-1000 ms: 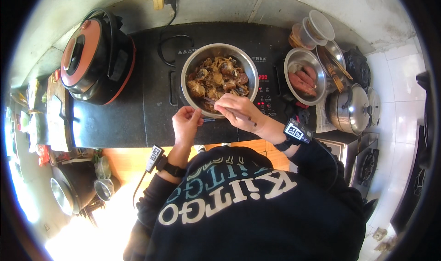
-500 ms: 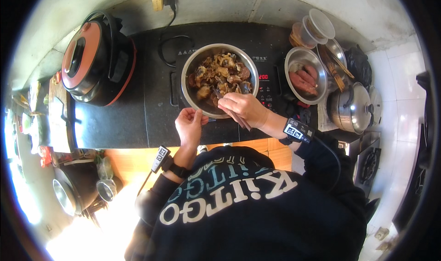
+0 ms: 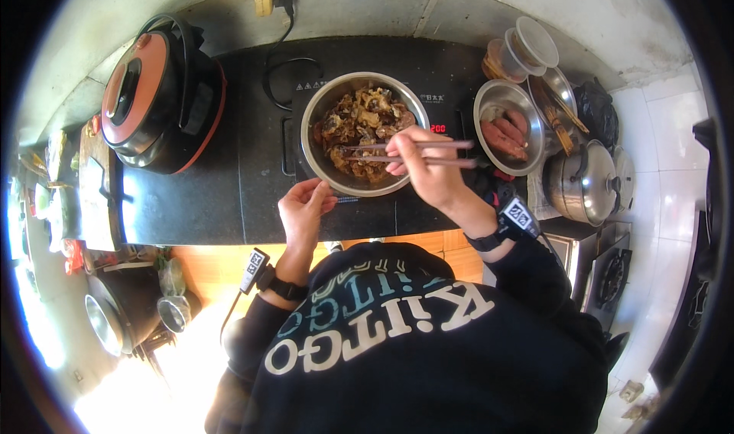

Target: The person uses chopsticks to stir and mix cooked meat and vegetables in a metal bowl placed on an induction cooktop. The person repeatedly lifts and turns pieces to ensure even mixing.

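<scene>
A steel bowl [image 3: 344,182] of browned, chunky cooked food [image 3: 371,111] stands on a black induction cooker [image 3: 440,102] with red lit digits. My left hand [image 3: 302,211] pinches the bowl's near-left rim between thumb and fingers. Brown chopsticks [image 3: 456,162] are gripped in my right hand [image 3: 432,174], above the bowl's near-right side. Their tips are down among the food, slightly apart, and their back ends stick out to the right. Whether a piece sits between the tips, I cannot tell.
Left on the black counter is a red-and-black electric cooker [image 3: 126,98]. To the right stand a steel bowl of reddish pieces [image 3: 505,132], stacked plastic tubs [image 3: 535,44] and a lidded pot [image 3: 592,182]. A black cord [image 3: 269,75] runs behind the induction cooker.
My right hand has turned and shifted right, swinging the chopsticks from pointing back toward me to lying nearly level across the bowl's right side. My left hand remains at the rim.
</scene>
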Available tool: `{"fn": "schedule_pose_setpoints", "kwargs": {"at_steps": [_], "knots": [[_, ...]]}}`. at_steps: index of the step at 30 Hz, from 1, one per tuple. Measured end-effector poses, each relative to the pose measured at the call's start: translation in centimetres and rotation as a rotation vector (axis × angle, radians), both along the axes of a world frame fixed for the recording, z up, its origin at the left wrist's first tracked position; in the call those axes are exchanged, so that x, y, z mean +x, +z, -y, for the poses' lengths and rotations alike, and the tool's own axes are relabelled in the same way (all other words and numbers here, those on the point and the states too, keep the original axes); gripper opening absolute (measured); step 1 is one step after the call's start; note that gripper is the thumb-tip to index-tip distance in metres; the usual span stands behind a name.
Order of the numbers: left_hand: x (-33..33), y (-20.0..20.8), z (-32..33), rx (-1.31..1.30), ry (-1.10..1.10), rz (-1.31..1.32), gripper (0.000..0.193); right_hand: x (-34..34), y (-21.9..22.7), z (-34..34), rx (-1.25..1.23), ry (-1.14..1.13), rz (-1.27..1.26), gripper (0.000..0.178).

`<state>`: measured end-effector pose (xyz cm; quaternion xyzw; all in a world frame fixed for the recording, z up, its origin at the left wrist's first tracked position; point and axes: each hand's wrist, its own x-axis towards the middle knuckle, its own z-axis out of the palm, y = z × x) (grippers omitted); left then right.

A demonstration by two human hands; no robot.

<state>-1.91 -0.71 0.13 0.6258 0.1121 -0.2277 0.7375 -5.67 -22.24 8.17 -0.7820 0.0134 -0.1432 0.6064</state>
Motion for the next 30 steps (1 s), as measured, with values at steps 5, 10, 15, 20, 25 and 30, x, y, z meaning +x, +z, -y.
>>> {"fn": "schedule_pose_setpoints", "kwargs": {"at_steps": [5, 10, 15, 20, 25, 30], "knots": [[-0.2, 0.0, -0.9, 0.043, -0.005, 0.032, 0.024, 0.3, -1.3, -0.7, -0.070, 0.071, 0.027, 0.023], [-0.5, -0.1, -1.9, 0.061, -0.008, 0.028, 0.023, 0.1, -1.3, -0.5, -0.093, 0.104, -0.047, 0.025], [-0.6, 0.0, -2.4, 0.091, -0.034, 0.032, 0.022, -0.8, 0.8, 1.5, 0.011, -0.025, 0.049, 0.028], [-0.8, -0.2, -1.4, 0.058, -0.122, 0.017, 0.020, -2.2, 1.2, 3.3, -0.196, -0.007, 0.046, 0.020], [-0.5, -0.9, 0.1, 0.061, -0.149, 0.027, 0.019, -2.9, -0.1, 2.0, -0.290, 0.026, 0.099, 0.014], [-0.4, -1.1, 0.4, 0.078, -0.151, 0.042, 0.019, -3.9, -0.1, 1.4, -0.321, 0.115, 0.146, 0.012]]}}
